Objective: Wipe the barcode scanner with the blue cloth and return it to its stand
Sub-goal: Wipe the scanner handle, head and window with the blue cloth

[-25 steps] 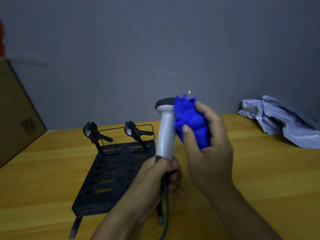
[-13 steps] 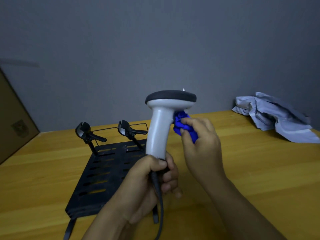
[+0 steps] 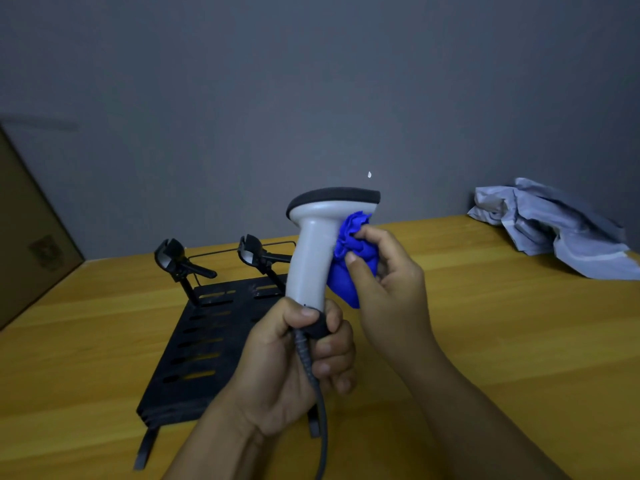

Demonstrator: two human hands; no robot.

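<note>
Centre of frame: barcode scanner (image 3: 311,258) held upright above the table (image 3: 502,341), grey-white body, dark cap on top, head pointing toward the right of the frame. Left hand (image 3: 294,362) clenched around the dark base of the handle; grey cable (image 3: 320,410) runs down out of the grip to the bottom edge.

Right hand (image 3: 388,282) grasps the bunched blue cloth (image 3: 349,258), thumb and fingertips pinching it. Cloth is pressed against the right side of the scanner's neck, just under the head.

Behind and to the left of the hands: black stand (image 3: 204,341), a slotted sloped plate sitting on the table, with two black clip-like holders (image 3: 252,254) rising from its far edge. Both holders unoccupied.

Upper right of the table: crumpled grey fabric (image 3: 554,226), well apart from the hands. Left edge: brown cardboard box (image 3: 31,237) against the grey wall (image 3: 311,81).
</note>
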